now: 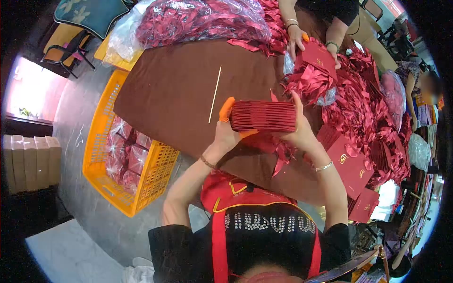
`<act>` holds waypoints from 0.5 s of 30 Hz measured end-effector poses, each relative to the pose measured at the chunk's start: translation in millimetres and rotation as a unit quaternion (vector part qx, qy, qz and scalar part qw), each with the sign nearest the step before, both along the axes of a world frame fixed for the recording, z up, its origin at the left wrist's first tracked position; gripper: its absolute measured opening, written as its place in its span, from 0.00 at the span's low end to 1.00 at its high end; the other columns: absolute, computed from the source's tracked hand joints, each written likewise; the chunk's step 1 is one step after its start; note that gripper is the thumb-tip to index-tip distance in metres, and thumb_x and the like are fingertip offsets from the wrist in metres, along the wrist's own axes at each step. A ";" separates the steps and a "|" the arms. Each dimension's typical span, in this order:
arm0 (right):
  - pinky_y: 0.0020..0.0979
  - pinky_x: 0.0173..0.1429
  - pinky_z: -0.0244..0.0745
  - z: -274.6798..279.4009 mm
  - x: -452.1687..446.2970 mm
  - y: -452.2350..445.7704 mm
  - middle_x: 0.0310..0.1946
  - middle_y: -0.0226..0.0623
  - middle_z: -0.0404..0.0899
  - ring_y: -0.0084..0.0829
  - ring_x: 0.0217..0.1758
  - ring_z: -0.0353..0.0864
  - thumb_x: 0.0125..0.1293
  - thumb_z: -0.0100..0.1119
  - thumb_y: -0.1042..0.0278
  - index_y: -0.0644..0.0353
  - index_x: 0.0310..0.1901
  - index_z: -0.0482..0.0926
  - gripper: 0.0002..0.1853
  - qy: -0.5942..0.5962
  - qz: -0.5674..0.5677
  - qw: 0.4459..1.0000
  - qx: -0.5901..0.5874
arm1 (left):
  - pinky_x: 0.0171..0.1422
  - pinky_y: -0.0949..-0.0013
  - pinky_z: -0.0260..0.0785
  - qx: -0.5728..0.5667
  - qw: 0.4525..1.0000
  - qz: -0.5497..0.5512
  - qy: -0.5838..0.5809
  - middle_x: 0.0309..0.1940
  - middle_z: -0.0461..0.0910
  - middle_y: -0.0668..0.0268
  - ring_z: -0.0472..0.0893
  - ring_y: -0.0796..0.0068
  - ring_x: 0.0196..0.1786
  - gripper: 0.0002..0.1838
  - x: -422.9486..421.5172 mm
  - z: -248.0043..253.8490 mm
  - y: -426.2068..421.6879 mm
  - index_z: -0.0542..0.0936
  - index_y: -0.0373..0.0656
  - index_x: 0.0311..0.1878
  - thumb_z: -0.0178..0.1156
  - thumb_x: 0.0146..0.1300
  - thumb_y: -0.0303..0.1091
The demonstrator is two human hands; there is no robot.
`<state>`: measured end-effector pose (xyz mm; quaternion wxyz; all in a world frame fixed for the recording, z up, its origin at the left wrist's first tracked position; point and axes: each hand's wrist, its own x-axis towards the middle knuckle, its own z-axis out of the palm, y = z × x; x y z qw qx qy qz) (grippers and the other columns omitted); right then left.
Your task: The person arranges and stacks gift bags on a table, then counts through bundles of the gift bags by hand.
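Observation:
Between my two hands, above the front of the brown-covered table, is a stack of red gift bags (264,115), flat and pressed together with their edges showing. Orange finger covers show on my left hand (227,129), which grips the stack's left end. My right hand (300,129) closes on the opposite end, its thumb up along the side. Red ribbons hang below the stack. To the right of my right hand lie more red bags (349,167) printed with gold emblems, partly fanned out.
A thin stick (215,94) lies on the brown cloth (170,89). Clear-wrapped red bundles fill an orange crate (163,172) at left. Across the table, another person's hands (296,41) hold red bags over heaped ribbons (351,89). Plastic-wrapped ribbons (203,21) lie at the back.

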<state>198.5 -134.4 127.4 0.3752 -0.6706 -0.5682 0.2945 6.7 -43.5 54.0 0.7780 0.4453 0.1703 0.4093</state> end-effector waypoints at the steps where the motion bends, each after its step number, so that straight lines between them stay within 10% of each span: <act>1: 0.33 0.59 0.67 -2.5 3.0 0.5 0.45 0.44 0.76 0.36 0.48 0.78 0.40 0.73 0.74 0.61 0.65 0.46 0.53 0.001 0.000 1.000 -0.002 | 0.64 0.59 0.65 0.199 0.972 0.069 0.104 0.59 0.66 0.61 0.71 0.63 0.59 0.59 2.1 -3.0 0.5 0.43 0.52 0.70 0.73 0.39 0.20; 2: 0.32 0.59 0.68 -2.2 5.6 1.1 0.45 0.42 0.75 0.33 0.48 0.77 0.40 0.72 0.75 0.61 0.63 0.48 0.50 -0.005 0.015 1.000 -0.007 | 0.64 0.59 0.65 0.196 0.972 0.070 0.104 0.59 0.66 0.61 0.71 0.63 0.59 0.59 2.0 -5.7 -2.9 0.43 0.52 0.70 0.73 0.39 0.20; 4: 0.31 0.58 0.68 -4.5 7.1 2.6 0.45 0.40 0.74 0.31 0.49 0.75 0.41 0.72 0.76 0.60 0.61 0.50 0.47 -0.012 0.034 0.999 -0.015 | 0.66 0.59 0.62 -0.165 0.980 -0.042 -0.101 0.59 0.64 0.62 0.70 0.64 0.59 0.61 1.1 24.4 -10.1 0.41 0.51 0.70 0.74 0.39 0.22; 8: 0.31 0.57 0.68 -11.8 8.3 -4.0 0.47 0.38 0.72 0.30 0.52 0.72 0.40 0.72 0.76 0.59 0.55 0.55 0.41 0.032 0.026 0.999 -0.024 | 0.68 0.59 0.56 0.192 0.980 0.041 0.002 0.63 0.60 0.61 0.63 0.65 0.65 0.64 -1.1 -10.0 -4.8 0.41 0.53 0.71 0.77 0.35 0.28; 12: 0.29 0.57 0.68 -12.1 14.6 -0.5 0.47 0.35 0.70 0.23 0.51 0.69 0.39 0.71 0.80 0.58 0.54 0.52 0.43 0.028 0.042 0.997 -0.065 | 0.69 0.57 0.53 0.150 0.987 -0.051 -0.032 0.66 0.57 0.57 0.62 0.63 0.65 0.58 -27.4 1.7 16.9 0.46 0.51 0.71 0.67 0.43 0.62; 15: 0.29 0.59 0.65 -9.8 13.8 0.6 0.47 0.34 0.70 0.24 0.52 0.68 0.37 0.73 0.79 0.59 0.54 0.53 0.44 0.026 0.050 0.996 -0.066 | 0.64 0.62 0.60 -0.007 0.999 -0.022 -0.045 0.60 0.67 0.57 0.70 0.67 0.59 0.43 -36.3 7.3 38.3 0.57 0.41 0.67 0.61 0.55 0.55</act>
